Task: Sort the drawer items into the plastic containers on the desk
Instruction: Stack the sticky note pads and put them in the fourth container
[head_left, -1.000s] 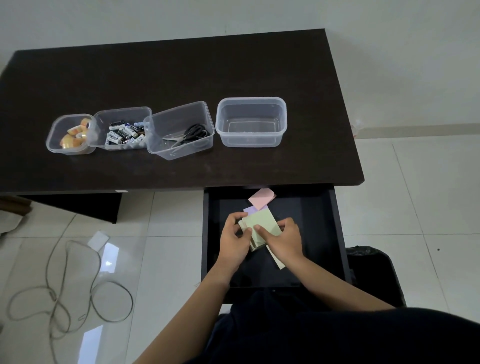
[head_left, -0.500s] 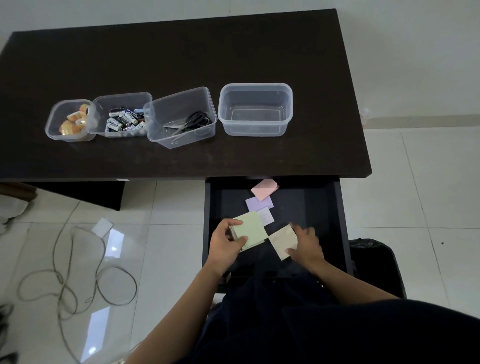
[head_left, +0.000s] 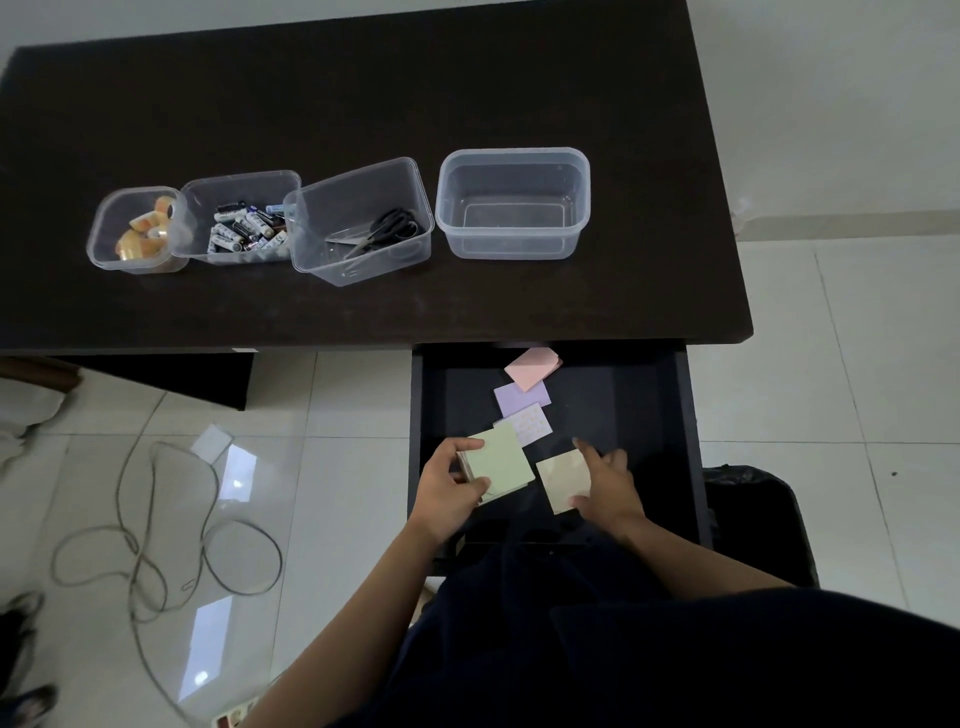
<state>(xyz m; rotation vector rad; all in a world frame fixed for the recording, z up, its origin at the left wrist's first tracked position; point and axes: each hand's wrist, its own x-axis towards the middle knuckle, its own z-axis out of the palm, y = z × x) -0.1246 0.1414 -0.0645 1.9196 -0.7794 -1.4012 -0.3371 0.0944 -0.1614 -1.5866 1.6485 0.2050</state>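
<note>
Head view: sticky pads were being gathered in the drawer.
Green pads were gripped by the left hand; a beige pad was touched by the relaxed right hand. Three tubs were filled; the fourth tub was left empty.

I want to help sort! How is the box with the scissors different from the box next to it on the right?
The scissors box holds black scissors; the right-hand box holds nothing. The scissors box sits turned at an angle and touches the battery box, while the right-hand box sits straight and apart. The scissors box has sharper corners; the right-hand box is rounder. Both are clear plastic, lidless, on the dark desk.
</note>
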